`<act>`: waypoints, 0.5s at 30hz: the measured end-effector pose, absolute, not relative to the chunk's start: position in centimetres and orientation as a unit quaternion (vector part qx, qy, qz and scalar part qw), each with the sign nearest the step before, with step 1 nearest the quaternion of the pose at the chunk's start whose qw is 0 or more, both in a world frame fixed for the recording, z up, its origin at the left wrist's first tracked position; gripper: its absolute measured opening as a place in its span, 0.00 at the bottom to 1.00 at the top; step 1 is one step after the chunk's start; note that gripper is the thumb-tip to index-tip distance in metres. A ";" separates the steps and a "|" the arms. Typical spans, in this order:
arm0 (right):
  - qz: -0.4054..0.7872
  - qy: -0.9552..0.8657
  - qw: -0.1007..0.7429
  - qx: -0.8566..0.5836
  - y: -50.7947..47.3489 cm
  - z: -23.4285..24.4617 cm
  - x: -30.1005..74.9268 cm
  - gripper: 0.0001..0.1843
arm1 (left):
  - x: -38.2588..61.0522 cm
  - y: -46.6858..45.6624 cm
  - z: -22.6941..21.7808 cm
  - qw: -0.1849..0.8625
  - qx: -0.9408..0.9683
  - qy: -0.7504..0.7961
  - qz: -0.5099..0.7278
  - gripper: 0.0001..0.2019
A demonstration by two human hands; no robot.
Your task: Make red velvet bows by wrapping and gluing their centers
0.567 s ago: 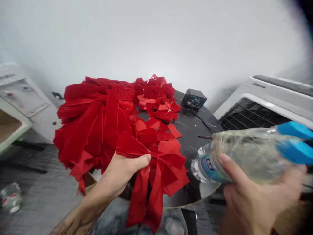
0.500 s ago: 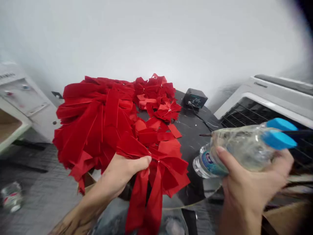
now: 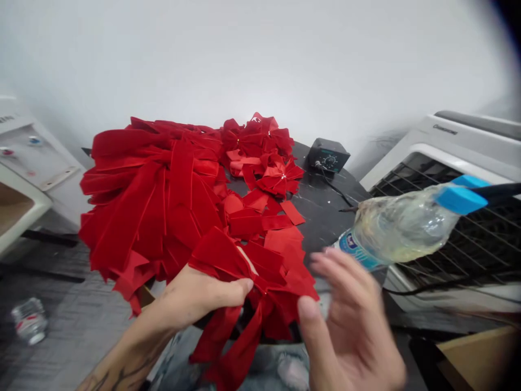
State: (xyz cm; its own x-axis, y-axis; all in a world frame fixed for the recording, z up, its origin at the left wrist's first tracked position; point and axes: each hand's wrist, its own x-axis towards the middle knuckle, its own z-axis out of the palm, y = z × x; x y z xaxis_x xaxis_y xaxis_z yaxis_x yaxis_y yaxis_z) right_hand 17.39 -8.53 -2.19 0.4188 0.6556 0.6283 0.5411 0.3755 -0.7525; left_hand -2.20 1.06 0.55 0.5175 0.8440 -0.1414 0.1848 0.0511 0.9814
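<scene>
Red bow [image 3: 262, 300] overhangs the table [image 3: 319, 220], left hand [image 3: 203, 296] pinching it, right hand [image 3: 352, 326] loosely spread.

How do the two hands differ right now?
The left hand pinches a red bow; the right hand is open, gripping nothing visible. The left hand is beside the big red pile, while the right hand is nearer the bottles. The left hand looks fairly sharp, the right hand blurred. Both are bare.
</scene>
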 end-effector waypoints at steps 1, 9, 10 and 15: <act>0.149 -0.539 0.634 -0.535 -8.7 -2.2 16.8 0.23 | -2.2 1.0 0.7 0.595 0.652 0.388 0.265 0.07; 0.448 -0.449 0.597 -0.491 -7.2 -2.1 16.2 0.04 | -3.1 0.2 0.7 0.544 0.718 0.364 0.238 0.05; 0.444 -0.442 0.600 -0.497 -7.3 -2.1 16.0 0.04 | -3.3 0.1 0.5 0.555 0.715 0.356 0.233 0.04; 0.495 -0.336 0.622 -0.504 -7.7 -2.6 16.1 0.10 | -3.6 0.0 -0.4 0.642 0.661 0.333 0.200 0.10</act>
State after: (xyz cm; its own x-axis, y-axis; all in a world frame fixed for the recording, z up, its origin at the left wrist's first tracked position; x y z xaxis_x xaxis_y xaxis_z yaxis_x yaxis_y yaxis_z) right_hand 16.08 -7.67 -2.57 0.2838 0.9555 -0.0806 -0.2769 0.0012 -0.9609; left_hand -3.62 0.02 -0.35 0.6984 0.6971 -0.1623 0.1825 0.0457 0.9821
